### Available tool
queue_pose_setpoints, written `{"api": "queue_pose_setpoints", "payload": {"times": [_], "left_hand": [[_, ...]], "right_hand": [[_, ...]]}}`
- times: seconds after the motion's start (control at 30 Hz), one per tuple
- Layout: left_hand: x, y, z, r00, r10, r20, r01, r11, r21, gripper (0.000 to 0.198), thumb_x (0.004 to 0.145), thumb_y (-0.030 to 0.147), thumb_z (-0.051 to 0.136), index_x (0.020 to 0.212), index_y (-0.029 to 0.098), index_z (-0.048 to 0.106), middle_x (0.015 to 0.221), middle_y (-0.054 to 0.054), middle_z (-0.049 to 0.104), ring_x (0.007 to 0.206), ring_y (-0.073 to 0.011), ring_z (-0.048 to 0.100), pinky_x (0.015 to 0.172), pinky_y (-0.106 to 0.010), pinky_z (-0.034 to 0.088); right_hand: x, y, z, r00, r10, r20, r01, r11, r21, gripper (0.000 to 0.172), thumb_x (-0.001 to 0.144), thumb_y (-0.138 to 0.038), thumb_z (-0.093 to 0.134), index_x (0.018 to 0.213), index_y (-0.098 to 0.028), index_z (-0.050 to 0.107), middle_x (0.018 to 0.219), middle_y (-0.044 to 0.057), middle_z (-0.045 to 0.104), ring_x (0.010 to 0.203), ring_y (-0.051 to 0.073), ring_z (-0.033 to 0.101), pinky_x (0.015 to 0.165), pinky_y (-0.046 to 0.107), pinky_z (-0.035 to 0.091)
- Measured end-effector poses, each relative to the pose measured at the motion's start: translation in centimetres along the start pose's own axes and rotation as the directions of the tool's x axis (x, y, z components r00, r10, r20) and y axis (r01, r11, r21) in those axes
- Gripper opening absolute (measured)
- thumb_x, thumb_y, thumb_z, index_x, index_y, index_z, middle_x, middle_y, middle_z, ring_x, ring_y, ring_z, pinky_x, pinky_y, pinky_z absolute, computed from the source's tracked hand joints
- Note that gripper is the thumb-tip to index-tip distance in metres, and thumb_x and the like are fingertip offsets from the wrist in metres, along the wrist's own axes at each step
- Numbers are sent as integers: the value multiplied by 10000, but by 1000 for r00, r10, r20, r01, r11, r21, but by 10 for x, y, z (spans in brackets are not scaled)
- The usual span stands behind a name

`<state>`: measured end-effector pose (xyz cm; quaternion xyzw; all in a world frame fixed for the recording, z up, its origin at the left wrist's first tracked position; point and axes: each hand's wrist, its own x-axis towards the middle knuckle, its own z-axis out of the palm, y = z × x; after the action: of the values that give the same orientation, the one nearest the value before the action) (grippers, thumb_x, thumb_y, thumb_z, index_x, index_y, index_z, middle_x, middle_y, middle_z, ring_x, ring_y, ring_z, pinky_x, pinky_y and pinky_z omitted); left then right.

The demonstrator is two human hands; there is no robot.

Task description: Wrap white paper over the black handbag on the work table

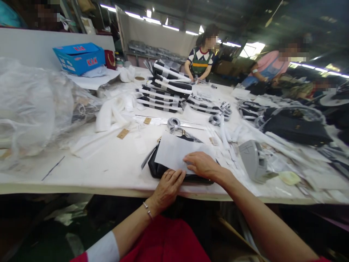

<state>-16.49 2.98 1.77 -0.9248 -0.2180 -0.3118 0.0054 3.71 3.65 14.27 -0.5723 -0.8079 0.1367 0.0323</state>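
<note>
- Left grip (167, 187): released, palm down and fingers stretched flat; it lies on the near edge of the black bag (156, 168), fingertips touching the lower edge of the white paper sheet (174, 151). A thin bracelet (148, 210) sits on my wrist.
- Right grip (203, 165): released, laid flat on the right part of the paper sheet, grasping nothing; just beside and a little beyond my left grip.
- Black bag: lies flat under both grips, at the near edge of the bench (109, 167), mostly covered by the sheet.
- White paper sheet: on top of the bag, reaching away from my grips towards a coiled grey strap (173, 123).
- Grey moulded device (252, 160): to the right of my right grip, apart from it, among loose white strips.
- Black handbag (296, 129): further right and beyond the device.
- Stack of black-and-white striped pieces (163, 91): well beyond both grips, mid-bench.
- Clear plastic bag (32, 105): far to the left of my left grip, bulky and crumpled.
- Blue box (79, 57): far left, beyond the plastic bag.
- Two co-workers: across the bench, well apart from my grips, their hands on their own work.
</note>
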Motion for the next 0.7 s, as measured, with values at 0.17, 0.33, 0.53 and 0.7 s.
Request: {"api": "queue_pose_setpoints", "payload": {"times": [0.17,0.33,0.53,0.7], "left_hand": [[2,2,0,997,-31,68,30,999,14,576,860,45,435,1428,137,410,1280,-132,583,1080,-239,541,993,-407,443],[4,1,-5,998,-17,60,17,1000,6,540,869,43,435,1402,133,435,1244,-127,586,1054,-249,533,969,-403,457],[10,2,-15,996,-59,68,63,996,-69,462,931,98,419,1392,102,404,1223,-141,579,1036,-231,557,944,-379,492],[43,0,-58,979,-65,194,57,997,43,219,947,103,411,1076,136,585,893,-68,624,763,-195,590,694,-329,518]], "right_hand": [[1,-16,-9,999,49,16,-48,998,-39,250,884,-163,561,1070,-192,726,1095,117,728,1018,262,672,895,371,507],[-9,7,21,995,23,-95,-17,998,56,232,891,-180,584,1083,-205,710,1088,81,725,1043,230,647,938,373,494],[-21,26,57,960,-18,-279,68,983,171,321,905,-175,560,1210,-205,655,1209,90,688,1133,230,608,1005,423,474],[-23,24,63,941,-46,-334,112,977,181,335,913,-176,546,1233,-214,636,1188,99,692,1108,232,621,977,433,493]]}}
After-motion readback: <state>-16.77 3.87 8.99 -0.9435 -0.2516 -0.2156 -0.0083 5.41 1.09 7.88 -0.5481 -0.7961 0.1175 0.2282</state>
